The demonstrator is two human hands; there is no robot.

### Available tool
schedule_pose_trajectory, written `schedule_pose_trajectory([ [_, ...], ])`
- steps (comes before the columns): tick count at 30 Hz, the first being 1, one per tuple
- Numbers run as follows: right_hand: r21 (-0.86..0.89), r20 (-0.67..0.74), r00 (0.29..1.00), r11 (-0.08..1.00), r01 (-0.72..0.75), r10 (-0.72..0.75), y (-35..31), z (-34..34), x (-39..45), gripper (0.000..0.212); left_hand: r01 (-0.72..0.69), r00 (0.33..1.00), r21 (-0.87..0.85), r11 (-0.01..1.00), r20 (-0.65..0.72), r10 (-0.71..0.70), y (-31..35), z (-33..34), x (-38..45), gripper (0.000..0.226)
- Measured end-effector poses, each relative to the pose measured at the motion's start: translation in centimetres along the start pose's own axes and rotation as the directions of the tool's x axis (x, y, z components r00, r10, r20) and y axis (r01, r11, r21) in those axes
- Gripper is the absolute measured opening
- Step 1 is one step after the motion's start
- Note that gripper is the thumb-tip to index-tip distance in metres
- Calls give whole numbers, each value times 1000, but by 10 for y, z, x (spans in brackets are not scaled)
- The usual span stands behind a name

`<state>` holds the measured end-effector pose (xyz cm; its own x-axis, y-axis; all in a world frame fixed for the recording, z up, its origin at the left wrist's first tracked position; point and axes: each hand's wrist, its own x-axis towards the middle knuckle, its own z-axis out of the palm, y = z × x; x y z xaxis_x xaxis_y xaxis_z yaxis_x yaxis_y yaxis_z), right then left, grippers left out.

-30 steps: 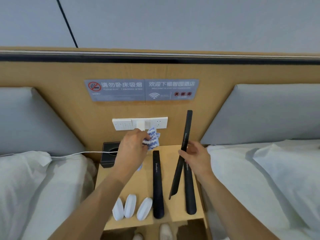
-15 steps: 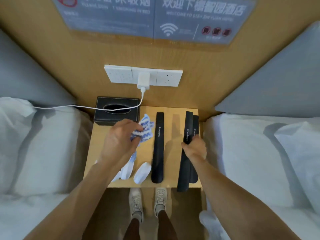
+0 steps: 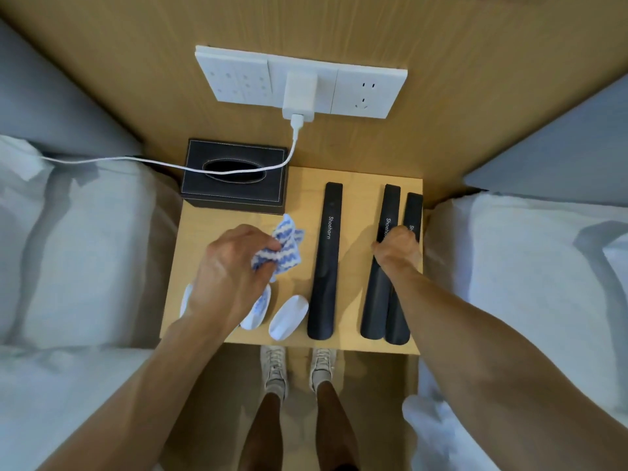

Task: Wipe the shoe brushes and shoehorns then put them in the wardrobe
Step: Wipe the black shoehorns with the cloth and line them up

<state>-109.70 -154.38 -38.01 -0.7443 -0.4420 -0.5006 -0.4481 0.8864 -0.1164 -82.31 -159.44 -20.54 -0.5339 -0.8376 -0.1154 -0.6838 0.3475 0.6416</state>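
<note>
- The left hand [image 3: 226, 277] holds a bunched blue-striped cloth [image 3: 283, 248], its grip clamped on the fabric, above the left half of the worktop [image 3: 299, 185].
- The right hand [image 3: 397, 249] is curled round the middle shoehorn [image 3: 380, 266], grip clamped on its shaft; that shoehorn lies just beside the right shoehorn [image 3: 406, 277], the two touching low down.
- The left shoehorn [image 3: 326, 263] lies apart, flat and lengthwise.
- Three white shoe brushes [image 3: 288, 316] sit near the front edge, partly under the left wrist.
- Risk: lifting the middle shoehorn could drag its neighbour, which lies close to the right edge and might slide off toward the bed [image 3: 530, 283].
- Risk: the left forearm hovers over the brushes; a sweep could knock them off the front edge.
- Risk: the charger cable [image 3: 163, 161] draped over the tissue box [image 3: 234, 195] could snag a raised shoehorn.
</note>
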Motion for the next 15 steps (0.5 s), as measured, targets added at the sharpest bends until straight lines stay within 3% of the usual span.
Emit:
schedule_pose_trajectory([
  [6, -65, -77, 988, 989, 131, -136, -3, 8, -17, 58, -12, 1000, 10, 1000, -15, 12, 0, 1, 1, 19],
  [10, -50, 63, 975, 975, 215, -212, -24, 31, -45, 60, -19, 1000, 7, 1000, -17, 19, -2, 3, 1, 20],
  [15, -11, 179, 971, 987, 162, -157, -45, 59, -71, 63, 19, 999, 17, 1000, -34, -19, -10, 2, -5, 21],
])
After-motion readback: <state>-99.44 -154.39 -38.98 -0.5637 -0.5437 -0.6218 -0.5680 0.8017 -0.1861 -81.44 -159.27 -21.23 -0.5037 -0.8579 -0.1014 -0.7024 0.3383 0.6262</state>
